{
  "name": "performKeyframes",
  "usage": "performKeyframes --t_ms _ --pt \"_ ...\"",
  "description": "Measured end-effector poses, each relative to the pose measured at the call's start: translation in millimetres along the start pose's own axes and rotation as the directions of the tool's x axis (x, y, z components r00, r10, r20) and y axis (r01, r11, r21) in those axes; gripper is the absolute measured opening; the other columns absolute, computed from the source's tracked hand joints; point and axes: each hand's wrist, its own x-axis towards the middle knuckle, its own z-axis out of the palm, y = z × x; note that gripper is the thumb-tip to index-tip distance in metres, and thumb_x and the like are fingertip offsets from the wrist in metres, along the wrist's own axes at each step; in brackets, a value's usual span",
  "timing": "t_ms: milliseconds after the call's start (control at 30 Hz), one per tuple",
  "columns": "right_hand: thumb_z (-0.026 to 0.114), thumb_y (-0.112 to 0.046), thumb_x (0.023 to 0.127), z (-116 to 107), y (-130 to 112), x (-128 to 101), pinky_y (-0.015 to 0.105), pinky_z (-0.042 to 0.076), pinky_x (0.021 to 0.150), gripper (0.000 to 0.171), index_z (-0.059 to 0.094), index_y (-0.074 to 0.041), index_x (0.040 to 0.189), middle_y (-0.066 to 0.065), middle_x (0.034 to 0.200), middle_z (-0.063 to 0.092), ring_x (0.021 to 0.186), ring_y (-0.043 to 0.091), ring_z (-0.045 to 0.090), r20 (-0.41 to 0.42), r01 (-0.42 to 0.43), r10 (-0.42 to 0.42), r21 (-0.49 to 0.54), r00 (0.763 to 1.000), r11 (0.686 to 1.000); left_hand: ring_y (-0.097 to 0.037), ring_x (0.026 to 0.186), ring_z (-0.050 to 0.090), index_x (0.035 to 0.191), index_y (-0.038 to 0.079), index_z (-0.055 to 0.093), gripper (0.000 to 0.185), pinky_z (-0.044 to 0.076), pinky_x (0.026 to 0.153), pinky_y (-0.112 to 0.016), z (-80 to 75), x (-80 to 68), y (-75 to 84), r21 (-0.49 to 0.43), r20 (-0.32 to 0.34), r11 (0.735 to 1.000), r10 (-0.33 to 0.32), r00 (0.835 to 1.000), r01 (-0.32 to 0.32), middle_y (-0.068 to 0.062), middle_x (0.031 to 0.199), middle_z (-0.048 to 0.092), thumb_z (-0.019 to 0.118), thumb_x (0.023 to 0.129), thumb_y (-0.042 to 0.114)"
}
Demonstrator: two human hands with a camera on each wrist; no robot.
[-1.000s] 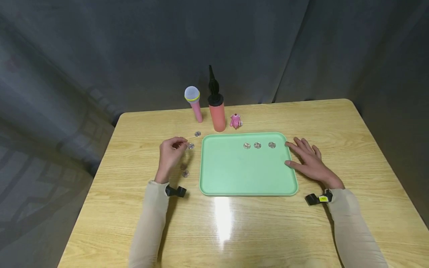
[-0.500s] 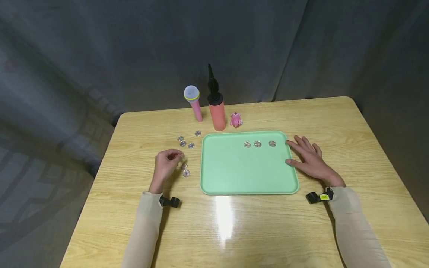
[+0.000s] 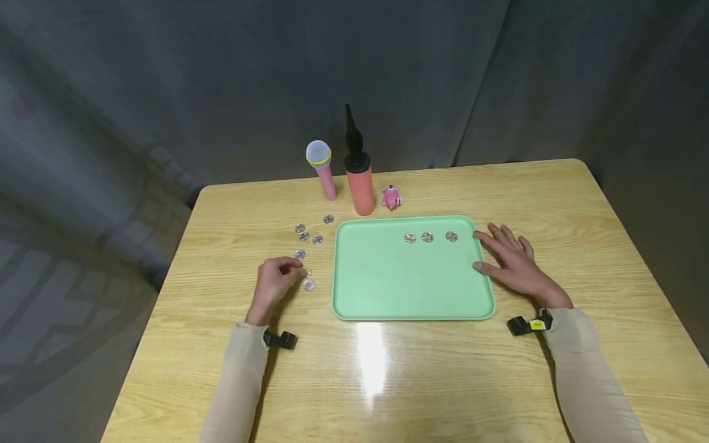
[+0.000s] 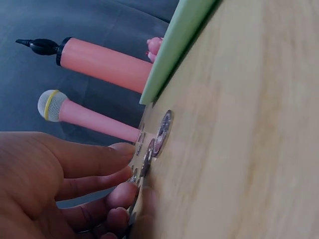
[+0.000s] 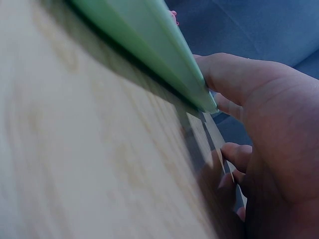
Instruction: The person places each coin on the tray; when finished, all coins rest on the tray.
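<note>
Left hand (image 3: 275, 278) low on the desk (image 3: 232, 203), fingers curled inward over a small silver coin (image 3: 306, 272) at the fingertips; the left wrist view shows fingertips (image 4: 119, 149) closing on the edge of a disc, so it reads as a pinch, though whether the coin is lifted clear cannot be told. A second coin (image 3: 309, 285) lies just beside, nearer the tray and apart from the fingers. More loose coins (image 3: 303, 235) scattered farther back on the desk, left of the green tray (image 3: 354, 295). Three coins in a row (image 3: 428, 237) sit inside the tray near its far edge, spaced evenly, which looks like deliberate lining-up. Right hand (image 3: 512, 266) lies flat, fingers relaxed and spread, thumb against the tray's right rim; holds nothing, likely steadying the tray. Behind the tray stand a pink microphone (image 3: 322, 169), a red pump bottle (image 3: 359, 178) and a small pink figure (image 3: 391, 198), well apart from both hands.
</note>
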Motion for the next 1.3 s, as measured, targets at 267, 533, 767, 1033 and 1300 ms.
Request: performKeyframes --t_ms 267,533,767,1033,1300 --pt "0.064 -0.031 0.096 1.0 3.0 0.0 0.070 -0.012 0.115 0.071 0.031 -0.016 0.157 0.029 0.166 0.006 0.154 0.049 -0.006 0.003 -0.011 0.011 0.004 1.000 1.000 -0.016 0.068 0.055 0.092 -0.003 0.076 0.015 0.043 0.061 -0.021 5.7 -0.1 -1.2 0.094 -0.014 0.994 0.049 0.999 -0.048 -0.017 0.080 0.070 0.080 0.082 0.007" --pt "0.062 -0.032 0.098 1.3 3.9 -0.7 0.071 -0.014 0.114 0.071 0.028 -0.015 0.158 0.029 0.166 0.005 0.154 0.049 -0.008 0.010 -0.011 0.011 0.002 1.000 1.000 -0.015 0.068 0.055 0.089 -0.001 0.076 0.012 0.042 0.062 -0.021 6.5 0.5 -2.3 0.108 -0.011 0.993 0.056 0.998 -0.055 -0.016 0.081 0.071 0.081 0.081 0.006" --pt "0.063 -0.032 0.097 0.8 2.5 -0.1 0.070 -0.012 0.115 0.071 0.031 -0.015 0.157 0.029 0.166 0.006 0.154 0.049 -0.006 0.002 -0.017 0.017 -0.002 1.000 1.000 -0.015 0.069 0.054 0.090 -0.001 0.076 0.013 0.041 0.061 -0.021 6.3 0.0 -0.5 0.121 -0.008 0.992 0.049 0.999 -0.048 -0.016 0.081 0.070 0.081 0.080 0.006" --pt "0.064 -0.031 0.096 -0.1 -0.3 -0.3 0.071 -0.012 0.114 0.072 0.031 -0.014 0.157 0.031 0.165 0.007 0.154 0.050 -0.005 0.005 -0.014 0.014 -0.009 1.000 1.000 -0.019 0.071 0.055 0.093 -0.002 0.075 0.013 0.042 0.063 -0.023 6.5 -0.5 1.6 0.162 -0.001 0.985 0.057 0.998 -0.056 -0.014 0.081 0.067 0.079 0.082 0.004" --pt "0.064 -0.031 0.096 0.6 0.0 0.3 0.071 -0.012 0.115 0.071 0.031 -0.013 0.157 0.031 0.165 0.008 0.154 0.050 -0.005 0.003 -0.012 0.012 -0.011 1.000 1.000 -0.021 0.074 0.055 0.094 0.000 0.073 0.013 0.040 0.066 -0.029 6.7 -0.2 2.6 0.247 0.025 0.966 0.075 0.997 -0.079 -0.013 0.084 0.064 0.078 0.085 0.007"
